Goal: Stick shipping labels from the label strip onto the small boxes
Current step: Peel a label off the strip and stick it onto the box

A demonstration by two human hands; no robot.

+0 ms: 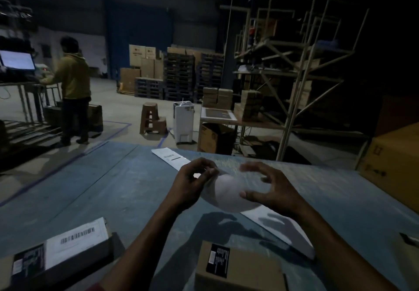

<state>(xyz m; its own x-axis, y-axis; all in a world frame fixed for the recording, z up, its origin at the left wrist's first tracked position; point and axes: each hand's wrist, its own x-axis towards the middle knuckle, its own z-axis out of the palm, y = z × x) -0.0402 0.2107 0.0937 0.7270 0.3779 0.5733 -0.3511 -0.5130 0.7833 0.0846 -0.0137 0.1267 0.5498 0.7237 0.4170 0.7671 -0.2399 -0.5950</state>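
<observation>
A white label strip [172, 157] runs diagonally across the blue table [108, 177], from the far edge down to the near right. Over its middle, my left hand [192, 184] pinches one corner of a blurred white label [226, 193]. My right hand [267, 191] has its thumb against the label's other side, fingers spread. A small cardboard box [240, 268] with a black sticker stands near me, below the hands. A second small box [63, 252] at the near left carries a white barcode label and a black sticker.
A large cardboard box [394, 166] stands on the table's right edge. Beyond the table are a brown stool [150, 118], a white appliance [183, 122], metal racks [294, 75] and stacked cartons. A person in a yellow top [72, 86] stands at a desk far left.
</observation>
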